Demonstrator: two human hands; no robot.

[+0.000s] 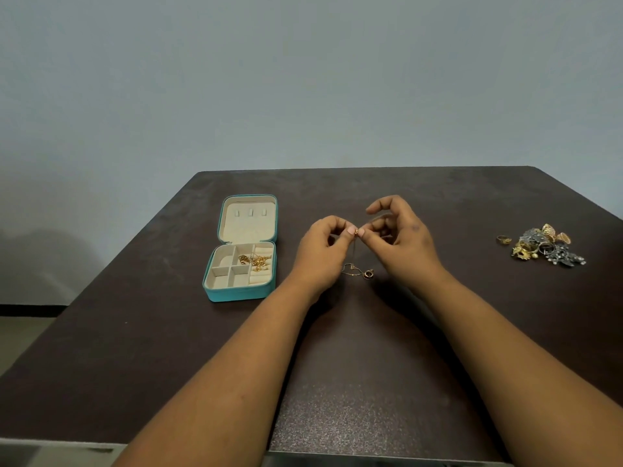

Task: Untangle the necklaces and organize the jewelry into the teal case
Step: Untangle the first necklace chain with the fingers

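Note:
A thin gold necklace (354,269) hangs from my fingertips down to the dark table (371,365), its ring clasp lying on the surface. My left hand (322,252) and my right hand (401,242) meet above the middle of the table, and both pinch the chain's top end where a small gold bead shows between the fingertips. The teal case (240,293) lies open to the left, lid flat behind it. Some gold jewelry (255,260) sits in one of its cream compartments.
A pile of gold and grey jewelry (544,246) lies at the table's right side, with a single gold ring (504,240) just left of it. The table's far edge meets a plain grey wall.

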